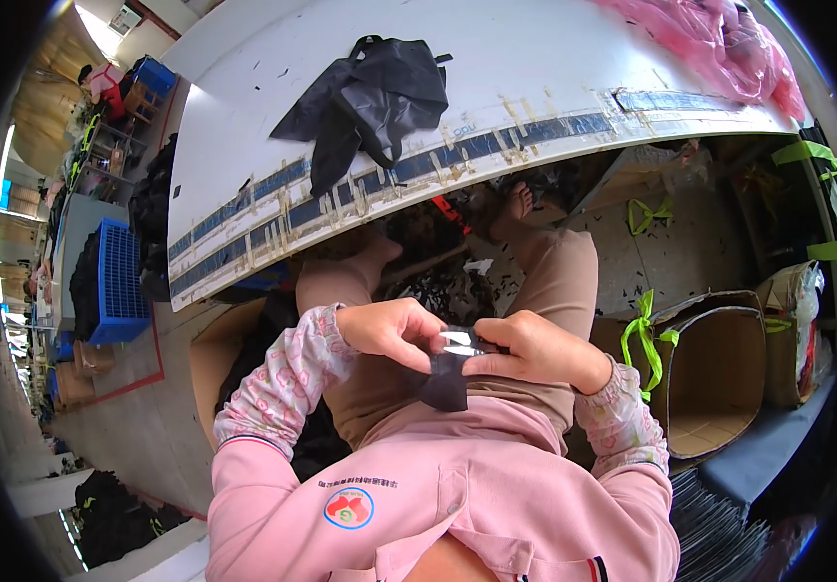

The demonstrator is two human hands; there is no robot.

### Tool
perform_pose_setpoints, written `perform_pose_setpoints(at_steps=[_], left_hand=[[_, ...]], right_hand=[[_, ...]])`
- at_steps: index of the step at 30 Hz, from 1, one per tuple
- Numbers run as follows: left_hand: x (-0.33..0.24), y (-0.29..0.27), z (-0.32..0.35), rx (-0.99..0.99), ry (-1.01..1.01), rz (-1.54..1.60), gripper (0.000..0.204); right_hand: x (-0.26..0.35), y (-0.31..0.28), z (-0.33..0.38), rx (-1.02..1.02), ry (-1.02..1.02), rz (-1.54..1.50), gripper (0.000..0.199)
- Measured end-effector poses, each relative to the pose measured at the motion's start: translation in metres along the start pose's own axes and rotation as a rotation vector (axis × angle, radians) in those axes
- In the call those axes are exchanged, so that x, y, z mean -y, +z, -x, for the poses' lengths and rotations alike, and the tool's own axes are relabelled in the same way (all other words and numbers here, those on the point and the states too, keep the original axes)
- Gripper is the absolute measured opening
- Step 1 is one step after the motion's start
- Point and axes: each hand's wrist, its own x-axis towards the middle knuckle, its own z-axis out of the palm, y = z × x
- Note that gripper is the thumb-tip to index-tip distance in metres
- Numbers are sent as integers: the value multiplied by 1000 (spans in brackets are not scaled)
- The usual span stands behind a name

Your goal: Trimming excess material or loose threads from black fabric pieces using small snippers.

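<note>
Above my lap, a small black piece of fabric (446, 385) is held between my hands and hangs down toward my pink shirt. My left hand (389, 332) pinches its left side, fingers curled. From the other side my right hand (538, 351) grips the right side between thumb and fingers. Two bright, shiny strips show at the top of the piece between the hands; I cannot tell whether they are metal or glare. On the white table ahead lies a larger crumpled black item with straps (380, 102), out of reach of both hands.
The white table (234, 107) has a worn, taped front edge. Pink plastic sheeting (719, 48) lies at its far right. An open cardboard box (714, 388) stands at right, with yellow-green ties nearby. Black scraps litter the floor. A blue crate (123, 281) sits at left.
</note>
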Motion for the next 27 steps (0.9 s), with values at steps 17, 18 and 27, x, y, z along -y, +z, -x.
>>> perform_pose_setpoints(at_steps=[17,18,27], left_hand=[[13,27,-7,-682,432,-32,16],[12,28,-7,-682,432,-32,16],[14,25,-4,-707,374,-17,12]], right_hand=[[10,23,-7,-473,9,239,34],[10,21,-6,-473,9,239,34],[7,15,-1,-370,113,110,35]])
